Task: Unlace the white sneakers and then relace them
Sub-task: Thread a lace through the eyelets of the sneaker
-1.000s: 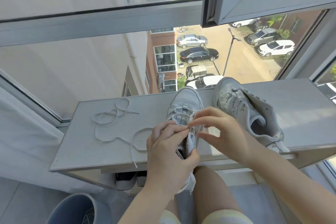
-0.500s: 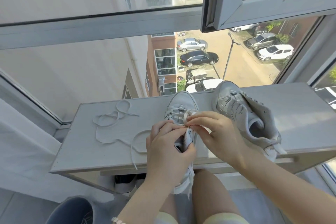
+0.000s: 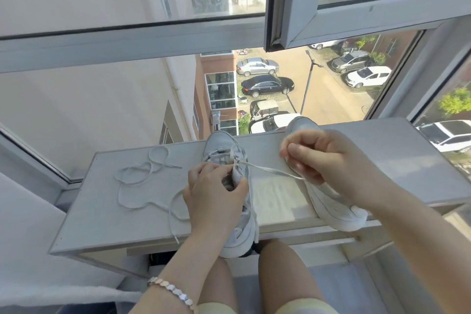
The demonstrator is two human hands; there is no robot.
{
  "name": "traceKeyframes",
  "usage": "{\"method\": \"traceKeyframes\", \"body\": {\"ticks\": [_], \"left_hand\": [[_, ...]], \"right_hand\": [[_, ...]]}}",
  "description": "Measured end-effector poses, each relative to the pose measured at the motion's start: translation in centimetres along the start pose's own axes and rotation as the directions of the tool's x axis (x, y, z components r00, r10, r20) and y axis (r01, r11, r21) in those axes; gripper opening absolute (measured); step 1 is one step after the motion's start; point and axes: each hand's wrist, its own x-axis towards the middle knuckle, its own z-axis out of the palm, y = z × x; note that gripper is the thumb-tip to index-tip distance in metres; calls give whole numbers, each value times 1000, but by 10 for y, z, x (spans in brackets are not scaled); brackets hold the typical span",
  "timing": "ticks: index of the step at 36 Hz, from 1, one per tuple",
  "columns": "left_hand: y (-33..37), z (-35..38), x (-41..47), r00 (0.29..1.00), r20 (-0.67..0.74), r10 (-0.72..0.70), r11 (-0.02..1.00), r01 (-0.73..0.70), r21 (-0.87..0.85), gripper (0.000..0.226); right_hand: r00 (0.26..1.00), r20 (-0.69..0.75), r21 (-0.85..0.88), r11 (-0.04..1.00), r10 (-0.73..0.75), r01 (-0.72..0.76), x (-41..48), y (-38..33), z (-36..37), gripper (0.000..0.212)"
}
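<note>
Two white sneakers stand on a grey table (image 3: 107, 219) by the window. The near sneaker (image 3: 224, 148) points away from me; my left hand (image 3: 214, 196) grips its tongue and eyelet edge. A white lace (image 3: 270, 170) runs taut from its eyelets to the right, and my right hand (image 3: 321, 158) pinches its end. The second sneaker (image 3: 331, 206) lies on its side behind and below my right hand, mostly hidden by it. A loose lace (image 3: 142, 173) lies in loops on the table's left half.
The table's near edge sits just above my bare knees (image 3: 285, 273). An open window sash (image 3: 356, 15) hangs above on the right. Glass lies right behind the table, with parked cars far below. A white cloth (image 3: 30, 250) lies to the left.
My right hand has moved from the near sneaker's eyelets out to the right, drawing the lace taut. The left hand stays on the sneaker. The camera view has tilted down slightly.
</note>
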Motion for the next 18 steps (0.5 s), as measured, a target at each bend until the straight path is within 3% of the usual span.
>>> {"method": "traceKeyframes", "body": {"ticks": [1, 3, 5, 6, 8, 10, 13, 15, 18], "left_hand": [[0, 0, 0, 1000, 3, 4, 1000, -4, 2, 20], [1, -1, 0, 1000, 12, 8, 1000, -8, -1, 22], [0, -1, 0, 1000, 20, 11, 1000, -12, 2, 24], [0, -1, 0, 1000, 27, 12, 1000, -12, 5, 25], [0, -2, 1, 999, 47, 10, 1000, -10, 4, 29], [-1, -2, 2, 998, 70, 8, 1000, -8, 2, 34], [-2, -5, 2, 995, 98, 3, 1000, -2, -7, 43], [-3, -7, 3, 993, 114, 10, 1000, -10, -1, 46], [-5, -9, 2, 989, 146, 34, 999, -34, -2, 42]], "right_hand": [[990, 98, -235, 969, 102, -76, -2, -3, -8, 29], [891, 206, -665, 726, 404, -176, -7, -5, -22, 27], [799, 128, -840, 493, 588, -228, -9, -7, -31, 27], [805, 71, -856, 450, 589, -254, -9, -9, -33, 28], [888, -68, -820, 481, 456, -310, -4, -8, -32, 29], [957, -179, -756, 590, 230, -283, 5, 0, -24, 23], [988, -152, -690, 717, -8, -100, 24, 14, 5, 15], [994, -85, -664, 747, -68, -6, 35, 22, 23, 27], [999, 28, -753, 658, 21, 8, 45, 29, 42, 37]]}}
